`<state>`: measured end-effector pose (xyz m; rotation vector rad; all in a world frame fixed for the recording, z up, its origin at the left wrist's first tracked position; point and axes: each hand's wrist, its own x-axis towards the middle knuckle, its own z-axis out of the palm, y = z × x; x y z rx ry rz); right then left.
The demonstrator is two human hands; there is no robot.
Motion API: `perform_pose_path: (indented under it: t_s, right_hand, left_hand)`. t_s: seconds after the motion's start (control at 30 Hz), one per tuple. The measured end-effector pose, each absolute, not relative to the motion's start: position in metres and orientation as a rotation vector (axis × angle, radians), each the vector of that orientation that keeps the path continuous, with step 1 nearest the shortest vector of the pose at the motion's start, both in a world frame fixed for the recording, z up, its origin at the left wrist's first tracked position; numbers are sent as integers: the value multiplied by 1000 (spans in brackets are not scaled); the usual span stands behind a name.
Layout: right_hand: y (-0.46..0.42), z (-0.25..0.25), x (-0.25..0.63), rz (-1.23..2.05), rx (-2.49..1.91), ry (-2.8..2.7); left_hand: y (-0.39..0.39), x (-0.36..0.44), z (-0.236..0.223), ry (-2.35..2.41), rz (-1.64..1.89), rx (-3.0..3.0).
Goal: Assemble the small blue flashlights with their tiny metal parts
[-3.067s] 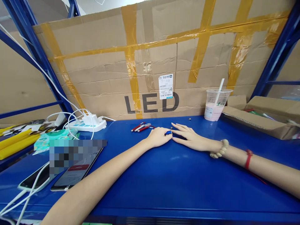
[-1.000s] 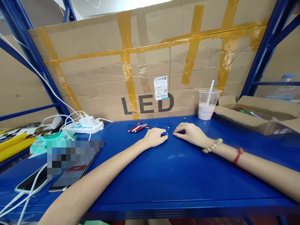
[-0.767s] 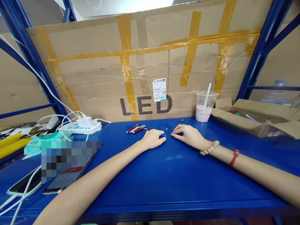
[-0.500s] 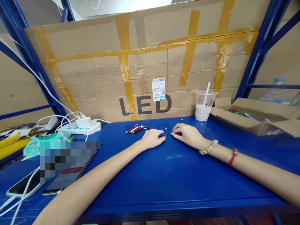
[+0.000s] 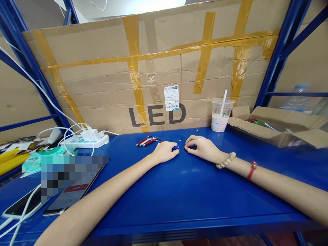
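The left hand [image 5: 166, 152], low over the blue tabletop [image 5: 179, 191], has its fingers curled closed around a small blue object [image 5: 175, 148], whose end shows at the thumb. Just to its right, the right hand [image 5: 203, 148] bends its fingers toward the thumb, fingertips near together; whether they grip anything I cannot tell. Red and silver penlike items [image 5: 147, 141] lie beyond the left hand, near the cardboard [image 5: 102, 85].

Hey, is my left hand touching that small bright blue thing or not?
Touching: in the head view, the small bright blue thing pokes out between the thumb and curled fingers of your left hand.
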<state>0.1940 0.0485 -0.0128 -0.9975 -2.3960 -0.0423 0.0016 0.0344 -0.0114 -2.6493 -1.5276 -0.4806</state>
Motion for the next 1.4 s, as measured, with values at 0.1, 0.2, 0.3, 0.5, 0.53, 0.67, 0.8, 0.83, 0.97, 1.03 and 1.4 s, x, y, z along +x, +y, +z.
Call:
perform_pose_path:
  t_s: [0.1,0.2,0.3,0.5,0.53,0.67,0.8,0.83,0.97,1.03,1.4]
  right_hand:
    - [45,-11,193,-74,-909,-2315]
    - [41,-9,191,-131,-814,-2196]
    - [39,-9,190,-180,-703,-2144]
    - [37,-10,188,-292,-524,-2207]
    - [36,-9,188,-308,-520,-2209]
    - [32,-8,187,-335,-566,-2140]
    - [29,-7,186,-313,-683,-2085]
    - [28,-7,186,-303,-710,-2089]
    - [29,-7,186,-306,-764,-2123]
    - [30,-8,187,-325,-774,-2144]
    - [32,-8,189,-331,-627,-2332]
  left_hand:
    - [34,2,-11,-1543,-500,-2652]
    - [34,1,-11,-1573,-563,-2641]
    - [33,1,-12,-1556,-611,-2647]
    - [28,1,-9,-1454,-504,-2716]
    - [27,2,-8,-1433,-478,-2726]
    - [24,3,-6,-1388,-444,-2751]
    - [24,3,-7,-1421,-545,-2769]
    - [25,3,-7,-1429,-579,-2769]
    - [26,3,-9,-1435,-593,-2746]
    - [26,3,-9,-1430,-554,-2738]
    - [26,2,-9,-1456,-544,-2736]
